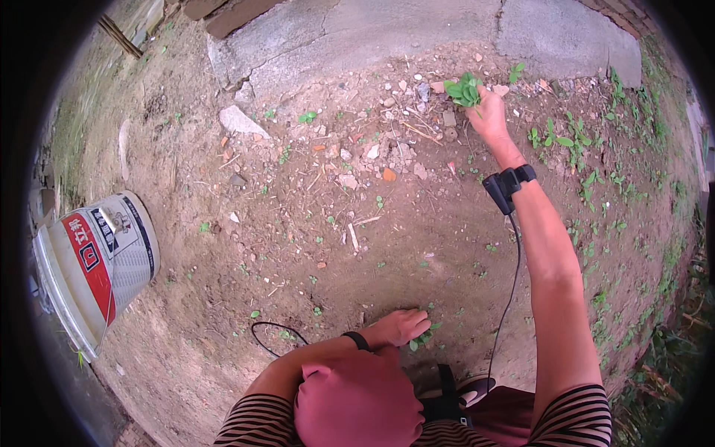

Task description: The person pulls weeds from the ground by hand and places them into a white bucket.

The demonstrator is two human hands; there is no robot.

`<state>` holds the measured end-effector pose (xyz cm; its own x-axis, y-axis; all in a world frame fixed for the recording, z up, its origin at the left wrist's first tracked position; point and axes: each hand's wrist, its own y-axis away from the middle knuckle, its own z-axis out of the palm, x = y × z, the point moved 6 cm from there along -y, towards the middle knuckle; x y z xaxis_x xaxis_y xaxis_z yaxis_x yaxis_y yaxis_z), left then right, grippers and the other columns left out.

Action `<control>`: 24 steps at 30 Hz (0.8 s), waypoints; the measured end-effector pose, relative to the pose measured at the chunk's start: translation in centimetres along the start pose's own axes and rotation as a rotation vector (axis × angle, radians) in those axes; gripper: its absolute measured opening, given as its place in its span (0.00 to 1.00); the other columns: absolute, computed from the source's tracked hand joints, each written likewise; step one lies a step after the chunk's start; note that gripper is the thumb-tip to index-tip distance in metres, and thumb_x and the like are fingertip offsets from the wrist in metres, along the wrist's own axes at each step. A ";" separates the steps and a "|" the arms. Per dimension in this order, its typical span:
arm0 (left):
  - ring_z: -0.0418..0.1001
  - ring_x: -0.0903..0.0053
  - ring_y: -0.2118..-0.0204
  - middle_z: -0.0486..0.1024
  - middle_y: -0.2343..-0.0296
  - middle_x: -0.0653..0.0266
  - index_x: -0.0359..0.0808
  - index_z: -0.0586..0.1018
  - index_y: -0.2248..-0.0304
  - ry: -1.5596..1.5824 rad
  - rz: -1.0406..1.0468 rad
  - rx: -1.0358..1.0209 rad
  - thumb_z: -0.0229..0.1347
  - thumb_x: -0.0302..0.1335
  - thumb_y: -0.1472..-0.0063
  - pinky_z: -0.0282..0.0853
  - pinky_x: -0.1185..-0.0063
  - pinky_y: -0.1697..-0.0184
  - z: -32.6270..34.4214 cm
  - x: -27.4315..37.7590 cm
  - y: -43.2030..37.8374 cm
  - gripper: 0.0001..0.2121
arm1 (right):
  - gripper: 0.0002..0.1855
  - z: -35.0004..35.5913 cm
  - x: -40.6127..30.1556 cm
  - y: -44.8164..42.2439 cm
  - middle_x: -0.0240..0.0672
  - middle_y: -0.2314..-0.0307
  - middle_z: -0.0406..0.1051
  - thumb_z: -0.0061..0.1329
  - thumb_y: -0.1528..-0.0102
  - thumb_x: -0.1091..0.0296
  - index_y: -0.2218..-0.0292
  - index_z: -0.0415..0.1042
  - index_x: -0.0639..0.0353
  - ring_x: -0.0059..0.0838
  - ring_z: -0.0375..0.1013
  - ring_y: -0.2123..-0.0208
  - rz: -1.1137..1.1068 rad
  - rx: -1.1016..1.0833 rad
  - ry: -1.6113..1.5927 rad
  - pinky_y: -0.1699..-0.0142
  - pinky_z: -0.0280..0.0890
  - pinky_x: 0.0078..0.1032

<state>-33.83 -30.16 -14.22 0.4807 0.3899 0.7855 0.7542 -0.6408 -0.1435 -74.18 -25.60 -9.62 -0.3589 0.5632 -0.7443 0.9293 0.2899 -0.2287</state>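
Note:
Up ahead, close to the grey concrete slab [402, 28], my right hand [489, 114] grips a small leafy green plant [463, 90]. Its broad leaves stick out past the fingertips, just over the soil and stones; the stem is mostly hidden by the hand. A black device [507, 183] with a cable is strapped to the right wrist. Nearer my body, my left hand [401, 327] is closed, with green leaves [423, 338] showing from under its fingers. A dark band [356, 339] circles the left wrist.
A white plastic bucket [128, 251] with a red printed label stands at the left. Stone chips, brick bits [389, 174] and a flat stone [241, 121] lie scattered on the bare soil. Low seedlings [558, 137] grow at the right. The black cable [505, 313] hangs beside the right arm.

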 end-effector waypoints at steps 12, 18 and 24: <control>0.63 0.68 0.75 0.59 0.78 0.58 0.32 0.63 0.76 0.045 0.010 -0.024 0.45 0.24 0.56 0.63 0.75 0.76 0.5 0.3 0.3 0.06 | 0.10 17.9 -15.8 1.4 0.48 0.74 0.65 0.42 0.60 0.78 0.71 0.65 0.60 0.46 0.66 0.69 -0.331 -0.269 0.116 0.66 0.61 0.34; 0.63 0.69 0.76 0.58 0.79 0.59 0.33 0.62 0.78 0.063 0.032 0.016 0.45 0.24 0.56 0.63 0.76 0.77 0.7 0.2 0.7 0.05 | 0.07 19.1 -16.6 0.7 0.45 0.71 0.65 0.37 0.55 0.71 0.72 0.65 0.59 0.43 0.66 0.68 -0.407 -0.322 0.161 0.65 0.62 0.33; 0.62 0.70 0.77 0.57 0.79 0.60 0.33 0.61 0.79 0.011 0.042 0.056 0.45 0.24 0.56 0.63 0.77 0.78 0.6 0.1 0.2 0.05 | 0.07 19.8 -17.8 0.4 0.48 0.73 0.65 0.39 0.58 0.75 0.72 0.66 0.62 0.47 0.67 0.71 -0.495 -0.314 0.255 0.66 0.63 0.35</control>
<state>-33.34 -29.88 -14.52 0.5077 0.3557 0.7847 0.7576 -0.6180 -0.2101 -65.70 -50.77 -8.89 -0.7844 0.4600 -0.4162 0.5925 0.7542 -0.2831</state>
